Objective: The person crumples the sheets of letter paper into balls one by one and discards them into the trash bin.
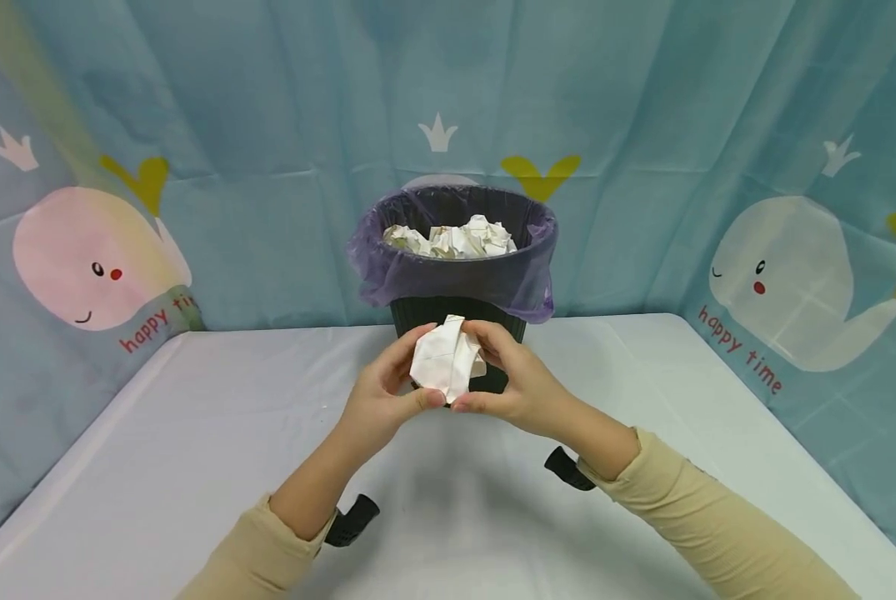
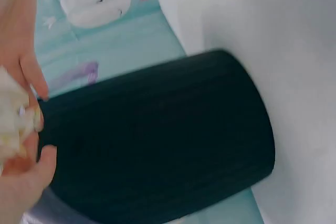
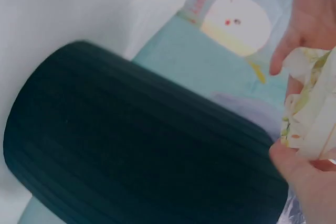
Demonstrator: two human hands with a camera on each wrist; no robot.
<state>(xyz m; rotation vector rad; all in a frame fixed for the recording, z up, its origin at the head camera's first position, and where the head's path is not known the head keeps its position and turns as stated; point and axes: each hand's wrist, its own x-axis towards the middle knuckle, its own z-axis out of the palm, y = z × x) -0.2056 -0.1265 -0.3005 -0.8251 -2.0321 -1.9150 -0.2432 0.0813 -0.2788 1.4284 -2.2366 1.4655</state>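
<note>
A crumpled ball of white paper is held between both hands in front of the bin. The left hand grips its left side, thumb below and fingers above. On the other side the right hand pinches it the same way, the two thumbs nearly meeting at the bottom. In the right wrist view the paper shows a coloured print on its underside. Behind the hands stands a dark trash bin lined with a purple plastic bag. Several crumpled papers lie inside it.
The bin stands at the back of a white-covered table, against a blue curtain printed with whales. A black strap-like piece sticks out by the left wrist, and a similar black piece by the right.
</note>
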